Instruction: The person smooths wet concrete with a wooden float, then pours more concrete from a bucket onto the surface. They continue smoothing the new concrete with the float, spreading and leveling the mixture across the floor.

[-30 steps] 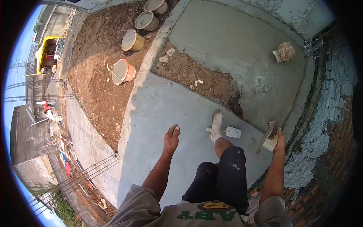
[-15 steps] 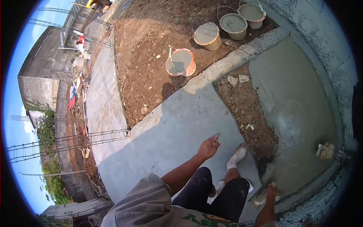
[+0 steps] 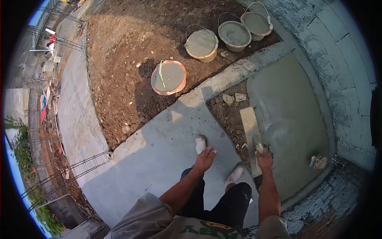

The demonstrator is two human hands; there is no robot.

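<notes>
My right hand [image 3: 264, 158] is closed round the handle of a long, pale wooden float [image 3: 250, 123]. The float's board lies lengthwise along the boundary between the bare soil strip [image 3: 229, 111] and the wet grey concrete [image 3: 294, 119]. My left hand [image 3: 204, 160] hangs above the hardened grey slab [image 3: 155, 171], near my foot [image 3: 201, 143]. Its fingers are curled in, and nothing shows in them. Smooth wet concrete fills the area to the right of the float, with a rougher, shinier patch close to the board.
Several buckets of grey mix stand on the soil, among them an orange bucket [image 3: 169, 78] and a cream bucket [image 3: 201, 44]. A block wall [image 3: 346, 79] borders the right side. A rough clump [image 3: 318, 161] sits on the wet concrete. A rebar cage [image 3: 79, 169] juts out at left.
My right hand has swung the float forward and away from my body, and its whole board now shows. My left hand has drawn in, its fingers more curled. My view has shifted right.
</notes>
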